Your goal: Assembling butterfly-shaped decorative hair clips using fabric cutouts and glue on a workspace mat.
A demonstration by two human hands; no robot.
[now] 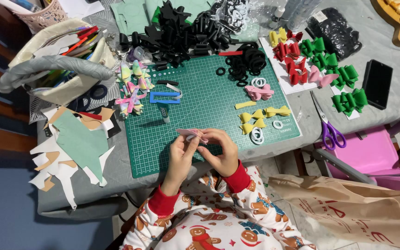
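Both hands met over the near edge of the green cutting mat [209, 92], close to the person's body. The left hand [180, 156] had its fingers drawn together, pinching the left part of a small pink foam bow [191, 134]. The right hand [221, 150] curled over the bow's right end, fingertips closed on it. In my judgement the piece was held up off the mat so both sides could be pressed and shaped at once.

Finished work lay sorted by colour, apparently to keep batches apart: yellow bows [258, 116] beside white rings [257, 134] on the mat's right side, a pink bow [259, 92] above them, and red bows [289, 58] and green bows [343, 83] on white sheets past the mat. Black elastic bands [246, 62] and black foam pieces [181, 30] were piled at the far edge. Purple-handled scissors [328, 125] rested to the right, within reach. A bag of pencils [65, 60] and foam offcuts [77, 143] lay left.
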